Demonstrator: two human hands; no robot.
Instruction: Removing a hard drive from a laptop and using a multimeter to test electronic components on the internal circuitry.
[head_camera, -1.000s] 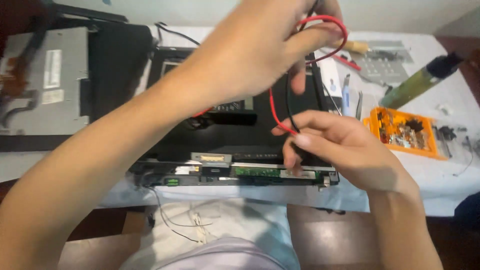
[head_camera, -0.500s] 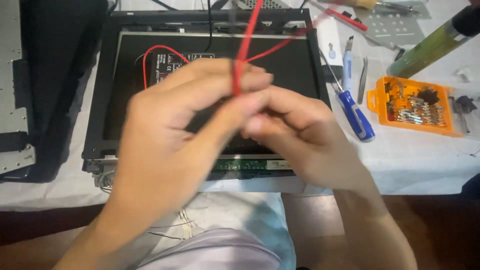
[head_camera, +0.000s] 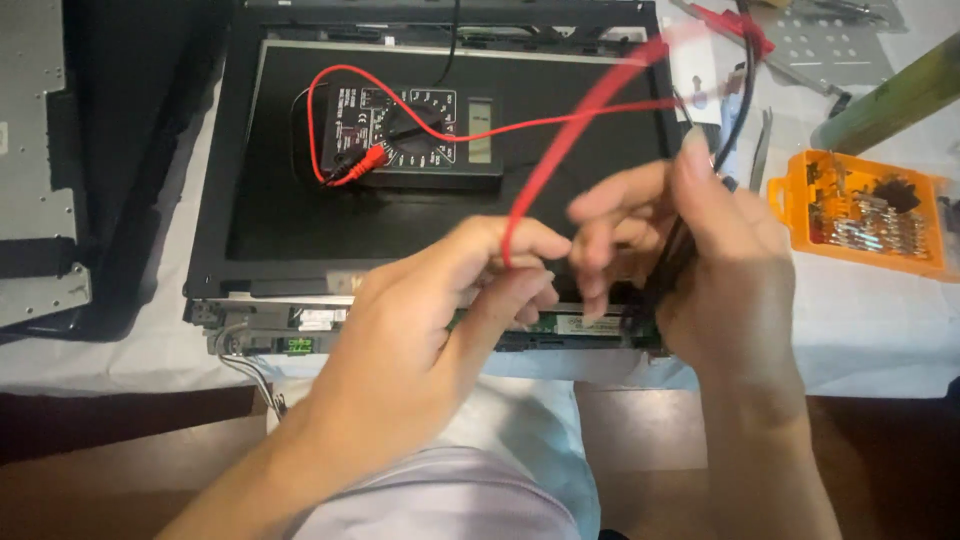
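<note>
The left hand (head_camera: 440, 300) is closed, pinching the red lead (head_camera: 560, 130) between thumb and fingers just in front of the meter (head_camera: 415, 135). The right hand (head_camera: 690, 260) is also closed, gripping the black lead (head_camera: 740, 90), which rises from the fist towards the far right of the meter. Both hands sit almost touching, over the near edge of the black panel (head_camera: 300, 220) that the meter lies on.

The meter rests face up on the far half of that panel, and the red lead loops from its sockets around to the left hand. Right of the meter, past the hands, stands an orange bit case (head_camera: 860, 210), lid open.

The step in hand looks like sorting and taking up the two leads, one per hand. A sound next move would call for separating the wires without tangling and sliding each grip towards the probe tip, so that the tips can be aimed at the green board (head_camera: 590, 325) along the panel's near edge.
</note>
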